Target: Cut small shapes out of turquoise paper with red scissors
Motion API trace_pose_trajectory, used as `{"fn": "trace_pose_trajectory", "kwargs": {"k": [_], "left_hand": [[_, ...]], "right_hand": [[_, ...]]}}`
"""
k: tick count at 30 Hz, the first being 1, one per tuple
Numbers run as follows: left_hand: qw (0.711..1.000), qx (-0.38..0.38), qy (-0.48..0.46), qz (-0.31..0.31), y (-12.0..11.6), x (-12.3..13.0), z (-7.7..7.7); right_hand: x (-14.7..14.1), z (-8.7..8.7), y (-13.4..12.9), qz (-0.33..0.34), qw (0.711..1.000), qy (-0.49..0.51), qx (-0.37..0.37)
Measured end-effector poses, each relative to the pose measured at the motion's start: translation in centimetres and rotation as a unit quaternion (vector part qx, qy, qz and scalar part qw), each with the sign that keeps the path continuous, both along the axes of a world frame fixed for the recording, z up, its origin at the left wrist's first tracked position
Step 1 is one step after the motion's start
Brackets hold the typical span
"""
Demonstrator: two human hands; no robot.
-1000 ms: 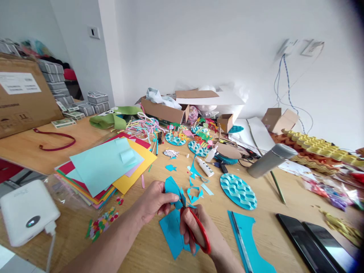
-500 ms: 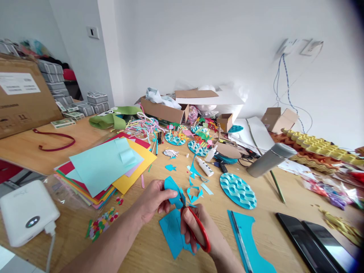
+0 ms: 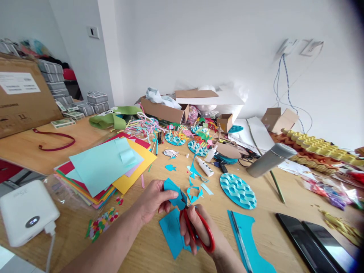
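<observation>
Pinched in my left hand is a small piece of blue paper. My right hand grips red-handled scissors, whose handles are spread and whose blades meet the paper's right side. Beneath my right hand lie larger blue paper pieces with faint pencil lines. Just beyond the scissors are a blue ring-shaped offcut and several scraps. A blue fish cutout lies farther off, near a white patterned fish.
Coloured paper sheets and a white power bank are on the left. To the right are a wavy blue oval, a grey flask, phones and blue paper with a pen. A glue bottle lies ahead.
The scissors' handles have spread wider as the fingers of my right hand opened. The blue paper has tilted slightly in my left hand, which stays in nearly the same place.
</observation>
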State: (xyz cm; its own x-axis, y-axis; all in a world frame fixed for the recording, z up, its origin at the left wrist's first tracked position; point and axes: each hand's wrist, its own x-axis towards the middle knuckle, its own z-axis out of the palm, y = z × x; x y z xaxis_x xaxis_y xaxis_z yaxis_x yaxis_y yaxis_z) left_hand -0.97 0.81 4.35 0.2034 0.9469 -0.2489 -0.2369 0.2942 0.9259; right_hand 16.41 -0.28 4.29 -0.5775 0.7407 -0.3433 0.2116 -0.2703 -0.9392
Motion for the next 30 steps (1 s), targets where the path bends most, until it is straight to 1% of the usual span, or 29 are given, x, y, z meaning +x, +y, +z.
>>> {"fn": "trace_pose_trajectory", "kwargs": {"k": [7,16,19,26,30], "left_hand": [[1.0,-0.002,0.005,0.001,0.03,-0.09,0.22],[1.0,-0.002,-0.004,0.001,-0.04,-0.09,0.18],[1.0,0.001,-0.008,-0.001,-0.09,0.01,0.26],[1.0,0.014,-0.01,0.025,-0.09,0.02,0.45],[0.999,0.003,-0.021,0.033,-0.03,-0.03,0.47]], "right_hand": [[-0.03,0.45,-0.01,-0.002,1.0,-0.024,0.008],[0.14,0.32,-0.14,0.011,0.999,-0.03,0.014],[0.14,0.3,-0.13,0.006,0.999,-0.03,0.017],[0.11,0.46,-0.26,0.002,1.0,-0.026,0.015],[-0.01,0.26,-0.18,-0.003,1.0,-0.002,0.02]]}}
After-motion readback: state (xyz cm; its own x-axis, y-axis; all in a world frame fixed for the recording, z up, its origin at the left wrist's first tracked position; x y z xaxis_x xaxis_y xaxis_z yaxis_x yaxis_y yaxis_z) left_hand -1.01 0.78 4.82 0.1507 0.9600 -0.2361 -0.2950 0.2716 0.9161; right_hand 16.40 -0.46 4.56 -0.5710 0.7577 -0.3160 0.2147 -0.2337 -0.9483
